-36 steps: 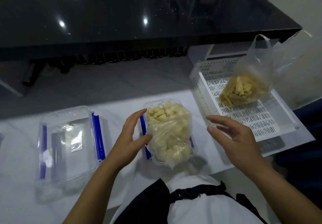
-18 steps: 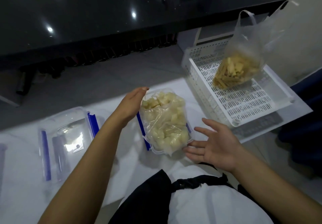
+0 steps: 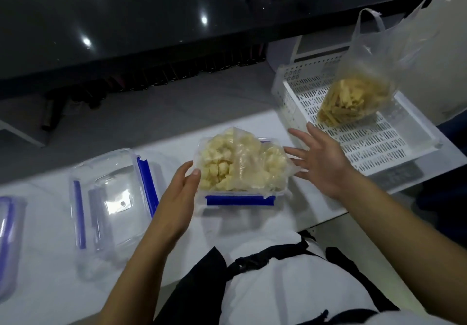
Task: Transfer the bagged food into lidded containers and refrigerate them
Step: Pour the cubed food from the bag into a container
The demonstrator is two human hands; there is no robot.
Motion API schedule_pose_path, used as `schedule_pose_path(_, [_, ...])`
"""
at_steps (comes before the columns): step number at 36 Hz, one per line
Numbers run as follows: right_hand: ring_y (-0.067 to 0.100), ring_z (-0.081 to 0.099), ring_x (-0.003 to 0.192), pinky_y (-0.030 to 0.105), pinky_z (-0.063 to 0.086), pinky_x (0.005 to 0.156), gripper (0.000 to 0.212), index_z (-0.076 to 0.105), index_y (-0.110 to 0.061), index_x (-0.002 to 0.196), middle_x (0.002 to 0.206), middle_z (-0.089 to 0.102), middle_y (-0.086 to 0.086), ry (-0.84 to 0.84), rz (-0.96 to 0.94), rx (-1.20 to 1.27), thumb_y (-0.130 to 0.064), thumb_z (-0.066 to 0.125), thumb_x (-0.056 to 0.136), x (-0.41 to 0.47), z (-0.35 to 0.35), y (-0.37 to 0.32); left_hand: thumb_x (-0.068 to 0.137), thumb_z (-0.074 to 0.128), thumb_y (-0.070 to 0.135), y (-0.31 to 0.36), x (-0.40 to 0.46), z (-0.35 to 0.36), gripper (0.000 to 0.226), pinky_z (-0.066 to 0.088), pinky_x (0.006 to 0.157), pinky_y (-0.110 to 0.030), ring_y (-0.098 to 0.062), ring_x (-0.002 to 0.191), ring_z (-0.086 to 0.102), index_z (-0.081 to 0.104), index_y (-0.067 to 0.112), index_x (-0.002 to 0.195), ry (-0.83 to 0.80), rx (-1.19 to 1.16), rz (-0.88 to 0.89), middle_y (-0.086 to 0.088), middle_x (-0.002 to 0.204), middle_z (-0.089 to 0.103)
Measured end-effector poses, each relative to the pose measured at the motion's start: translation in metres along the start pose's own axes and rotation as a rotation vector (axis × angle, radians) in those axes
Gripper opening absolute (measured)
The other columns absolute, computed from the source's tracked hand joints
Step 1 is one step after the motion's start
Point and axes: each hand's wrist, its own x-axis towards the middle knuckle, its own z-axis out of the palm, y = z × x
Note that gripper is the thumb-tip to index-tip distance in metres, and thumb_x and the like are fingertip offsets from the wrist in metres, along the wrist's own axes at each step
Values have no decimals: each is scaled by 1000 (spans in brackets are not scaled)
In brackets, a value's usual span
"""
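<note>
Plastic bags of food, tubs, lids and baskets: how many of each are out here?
Clear plastic bags of food: 2, pale cubes, yellow sticks
Clear plastic tubs with blue clips: 1
Clear lids with blue clips: 2, one, one at the left edge
White slotted plastic baskets: 1
Total: 6

Left grip (image 3: 180, 198), right grip (image 3: 322, 163) spread.

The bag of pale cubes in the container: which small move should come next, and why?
Probably tuck the bag of pale cubes down inside the container. It bulges above the rim, both open hands, left hand and right hand, flank it, and the lid lies off to the left.
</note>
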Motion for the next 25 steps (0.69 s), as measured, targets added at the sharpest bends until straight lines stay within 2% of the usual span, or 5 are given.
schedule_pose_path(4, [26, 59, 122, 49, 40, 109, 45, 62, -41, 129, 134, 61, 3, -34, -23, -170, -62, 49, 91, 4, 5, -10, 86, 42, 78, -4, -15, -7, 45, 45, 85, -31, 0, 105, 52, 27, 75, 129, -21, 111, -10, 24, 126, 48])
schedule_pose_path(8, [14, 56, 121, 41, 43, 101, 27, 68, -40, 116, 128, 62, -12, 48, -212, -520, -40, 69, 89, -9, 6, -8, 84, 68, 59, 1, -19, -8, 81, 35, 106, -36, -4, 137, 30, 14, 64, 144, 33, 394, 236, 23, 158, 18])
schedule_pose_path(14, [13, 41, 134, 37, 34, 112, 55, 57, -38, 133, 146, 47, -9, 107, -534, -1095, -16, 75, 85, -27, -8, 16, 78, 83, 39, 26, 2, 17, 90, 17, 113, -33, 1, 144, 7, 25, 62, 143, -92, 562, 635, 19, 162, 5])
schedule_pose_path(20, [28, 52, 125, 46, 39, 107, 12, 76, -17, 97, 131, 63, 4, 266, -662, -1158, -9, 73, 87, -17, -12, 20, 84, 77, 32, 51, 21, 33, 20, 25, 118, -49, -22, 146, 32, 73, 28, 104, -32, 546, 772, 4, 151, 46])
schedule_pose_path(25, [14, 60, 113, 29, 44, 97, 18, 71, -29, 82, 116, 66, -9, 290, -718, -863, -12, 73, 88, -25, -17, 10, 92, 63, 37, 64, 22, 24, 8, 49, 91, -17, 6, 114, 57, 68, 35, 87, 90, 158, 605, 26, 119, 65])
